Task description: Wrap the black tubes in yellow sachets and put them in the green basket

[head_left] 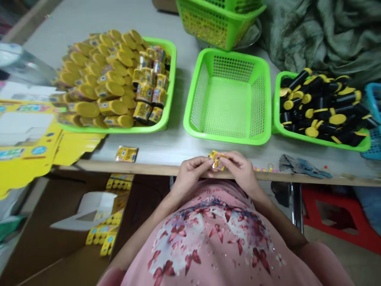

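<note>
At the table's front edge, my left hand (193, 171) and my right hand (239, 169) pinch a small yellow printed label (218, 160) from both sides, thumbs on top. It looks like a flat sleeve; its far side is hidden by my fingers. To the left lies a small stack of similar yellow labels (126, 154). The green basket (170, 95) at the left is heaped with yellow-capped tubes (111, 89), their yellow labels on. In the right-hand green basket (324, 143) lie black tubes with yellow caps (323, 113), without printed labels.
An empty green basket (228, 139) stands in front of my hands. Behind it are stacked green baskets (205, 26). Yellow printed cardboard (26, 163) covers the left edge. A grey cloth scrap (303, 167) and small pink bits lie at the right. Below left is an open carton (59, 246).
</note>
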`<state>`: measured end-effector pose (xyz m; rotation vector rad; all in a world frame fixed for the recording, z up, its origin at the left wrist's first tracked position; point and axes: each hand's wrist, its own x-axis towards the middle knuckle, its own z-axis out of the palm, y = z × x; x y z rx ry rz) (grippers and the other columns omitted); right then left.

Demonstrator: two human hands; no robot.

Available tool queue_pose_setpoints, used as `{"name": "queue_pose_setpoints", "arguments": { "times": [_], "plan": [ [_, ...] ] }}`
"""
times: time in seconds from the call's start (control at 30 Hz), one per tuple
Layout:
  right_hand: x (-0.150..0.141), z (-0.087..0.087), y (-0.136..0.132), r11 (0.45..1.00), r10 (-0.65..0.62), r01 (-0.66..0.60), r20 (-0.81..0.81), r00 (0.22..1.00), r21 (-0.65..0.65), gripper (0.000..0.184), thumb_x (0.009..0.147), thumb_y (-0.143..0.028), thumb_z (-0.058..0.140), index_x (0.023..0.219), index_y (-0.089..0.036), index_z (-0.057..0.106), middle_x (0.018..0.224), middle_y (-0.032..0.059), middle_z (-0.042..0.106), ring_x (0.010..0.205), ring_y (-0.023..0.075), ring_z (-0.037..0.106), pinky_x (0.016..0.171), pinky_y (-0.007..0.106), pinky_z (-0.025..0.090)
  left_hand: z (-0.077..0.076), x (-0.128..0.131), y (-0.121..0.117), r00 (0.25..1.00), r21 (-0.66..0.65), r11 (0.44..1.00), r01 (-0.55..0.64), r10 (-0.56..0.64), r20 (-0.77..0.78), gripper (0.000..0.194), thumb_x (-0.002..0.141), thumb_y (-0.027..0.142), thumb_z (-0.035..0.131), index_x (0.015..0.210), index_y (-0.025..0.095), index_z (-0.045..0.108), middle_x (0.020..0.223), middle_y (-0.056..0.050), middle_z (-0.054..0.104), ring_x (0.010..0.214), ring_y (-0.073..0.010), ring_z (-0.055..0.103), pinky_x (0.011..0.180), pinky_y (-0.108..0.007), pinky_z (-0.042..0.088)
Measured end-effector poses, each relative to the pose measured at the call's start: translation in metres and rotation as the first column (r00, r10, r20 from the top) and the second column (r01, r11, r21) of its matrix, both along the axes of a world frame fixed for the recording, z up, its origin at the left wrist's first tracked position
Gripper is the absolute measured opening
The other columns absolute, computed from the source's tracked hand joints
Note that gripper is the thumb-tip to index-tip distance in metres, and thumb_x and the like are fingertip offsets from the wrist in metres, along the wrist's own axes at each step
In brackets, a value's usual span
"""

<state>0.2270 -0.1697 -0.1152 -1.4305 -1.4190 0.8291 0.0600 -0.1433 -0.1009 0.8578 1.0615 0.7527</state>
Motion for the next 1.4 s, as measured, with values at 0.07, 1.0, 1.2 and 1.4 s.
{"name": "queue_pose_setpoints", "arguments": {
  "times": [0.07, 1.0, 1.2, 1.4],
  "plan": [
    [-0.003, 0.001, 0.0, 0.998, 0.007, -0.011, -0.082, 0.997, -0.058, 0.017, 0.091, -0.033, 0.066, 0.083, -0.021, 0.074, 0.083, 0.0029, 0.075, 0.079, 0.0165, 0.072, 0.073, 0.029, 0.06, -0.001, 0.002, 0.001, 0.997, -0.105, 0.994, -0.017, 0.026, 0.078, 0.025, 0.065, 0.039, 0.087, 0.069, 0.017, 0.077, 0.065, -0.003, 0.074, 0.052, -0.0126, 0.064, 0.059, -0.024, 0.057],
    [0.087, 0.067, 0.041, 0.986, -0.049, 0.033, 0.097, 0.994, 0.162, 0.028, 0.09, -0.04, 0.069, 0.114, -0.025, 0.069, 0.104, 0.0046, 0.074, 0.087, 0.0173, 0.072, 0.076, 0.035, 0.064, -0.012, -0.002, 0.009, 0.996, 0.056, 0.998, -0.033, 0.028, 0.089, 0.013, 0.062, 0.021, 0.088, 0.065, 0.018, 0.075, 0.076, -0.002, 0.076, 0.073, -0.0153, 0.069, 0.073, -0.027, 0.055],
    [0.029, 0.045, 0.016, 0.996, 0.091, -0.091, -0.231, 0.969, 0.008, 0.025, 0.089, -0.042, 0.069, 0.106, -0.024, 0.067, 0.106, 0.0044, 0.076, 0.095, 0.0174, 0.075, 0.085, 0.036, 0.065, -0.006, 0.003, 0.009, 0.985, -0.065, 0.997, -0.036, 0.046, 0.164, 0.018, 0.059, 0.022, 0.09, 0.067, 0.016, 0.075, 0.071, -0.001, 0.076, 0.06, -0.0128, 0.068, 0.064, -0.025, 0.056],
    [0.026, 0.034, 0.012, 0.99, 0.117, -0.093, -0.257, 0.959, 0.103, 0.02, 0.088, -0.029, 0.072, 0.107, -0.025, 0.067, 0.109, 0.0032, 0.075, 0.101, 0.0164, 0.073, 0.092, 0.033, 0.062, 0.003, 0.001, 0.008, 0.968, -0.159, 0.984, -0.085, 0.12, 0.221, 0.024, 0.053, 0.024, 0.092, 0.065, 0.016, 0.073, 0.068, -0.001, 0.075, 0.055, -0.0128, 0.067, 0.057, -0.024, 0.057]
  ]
}}
